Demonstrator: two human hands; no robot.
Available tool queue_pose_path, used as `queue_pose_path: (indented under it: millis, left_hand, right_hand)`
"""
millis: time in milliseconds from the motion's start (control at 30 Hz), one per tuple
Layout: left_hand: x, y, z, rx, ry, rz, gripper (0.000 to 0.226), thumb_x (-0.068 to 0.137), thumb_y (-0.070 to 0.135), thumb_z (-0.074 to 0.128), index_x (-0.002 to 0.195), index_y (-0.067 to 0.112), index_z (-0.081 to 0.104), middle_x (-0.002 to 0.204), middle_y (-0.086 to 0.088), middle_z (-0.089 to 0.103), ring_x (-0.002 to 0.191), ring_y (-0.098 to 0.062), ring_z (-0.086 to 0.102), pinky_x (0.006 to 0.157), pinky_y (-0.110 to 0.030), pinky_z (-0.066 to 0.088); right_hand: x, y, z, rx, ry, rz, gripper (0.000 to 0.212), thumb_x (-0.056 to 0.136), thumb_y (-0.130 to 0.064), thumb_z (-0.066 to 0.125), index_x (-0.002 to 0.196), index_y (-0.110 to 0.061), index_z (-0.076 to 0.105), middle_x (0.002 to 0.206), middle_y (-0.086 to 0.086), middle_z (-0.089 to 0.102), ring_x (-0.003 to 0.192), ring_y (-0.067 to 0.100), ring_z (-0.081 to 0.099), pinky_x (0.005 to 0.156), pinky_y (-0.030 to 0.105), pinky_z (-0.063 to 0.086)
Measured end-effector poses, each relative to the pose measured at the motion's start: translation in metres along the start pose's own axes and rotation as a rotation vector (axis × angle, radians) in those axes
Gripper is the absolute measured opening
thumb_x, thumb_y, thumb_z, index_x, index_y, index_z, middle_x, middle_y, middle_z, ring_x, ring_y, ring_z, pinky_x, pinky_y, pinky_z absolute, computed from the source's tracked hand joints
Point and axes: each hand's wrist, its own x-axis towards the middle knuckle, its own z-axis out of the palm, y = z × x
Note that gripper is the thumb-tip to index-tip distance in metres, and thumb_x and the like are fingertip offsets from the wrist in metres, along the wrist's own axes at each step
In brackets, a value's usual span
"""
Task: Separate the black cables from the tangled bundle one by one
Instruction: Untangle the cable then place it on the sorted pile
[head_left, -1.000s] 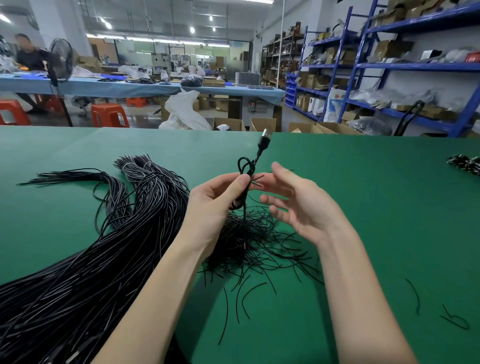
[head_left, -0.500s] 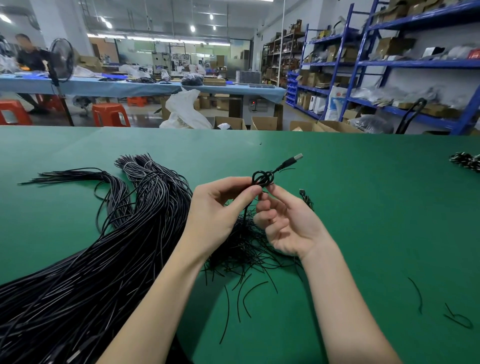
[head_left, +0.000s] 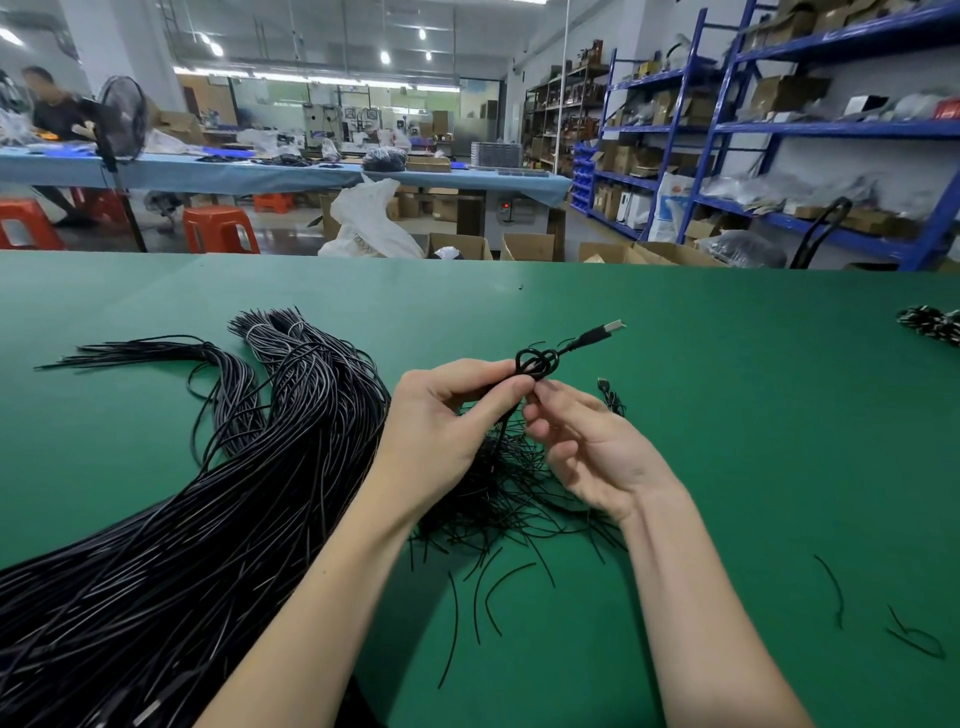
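since half a second ago little has shifted: the knotted cable's plug end has stayed pointing up and to the right, and the right hand (head_left: 587, 447) has stayed close under the knot, where a second ago it was spread wide and the plug stood nearly upright. nearest, a few cut black offcuts (head_left: 493, 587) lie loose on the green counter (head_left: 727, 415), with a couple more off to the right. just beyond them a dark nest of thin strands sits under both hands. the left hand (head_left: 441, 415) pinches the cable (head_left: 537, 364) between thumb and forefinger right at a small tight knot, held up off the counter; the right hand's fingers are curled, its fingertips touching the cable just below the knot, seemingly picking at it. the cable is thin, black and glossy, looped on itself in a compact pretzel, and runs out to a usb plug (head_left: 605, 332) with a silver tip. to the left, the big bundle (head_left: 208, 493) of black cables sweeps from the near edge toward the far side, tied near its far end. judging by that mass, the separating is at an early stage: one cable is in hand, the knot is not yet undone, and nearly all the rest remains.
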Motion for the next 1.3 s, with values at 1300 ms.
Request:
queue_pose_path:
  millis: [1300]
  left_hand:
    - [0.009,0.012,-0.023,-0.113,0.024,-0.192,0.032,0.074,0.031,0.078,0.102,0.018,0.078,0.094,-0.002,0.079,0.082,-0.003,0.069,0.077,-0.012,0.050]
  right_hand:
    - [0.000,-0.015,0.029,0.034,0.052,0.214,0.024,0.069,-0.031,0.083,0.077,-0.008,0.080,0.078,0.004,0.067,0.050,0.004,0.054,0.032,0.009,0.036]
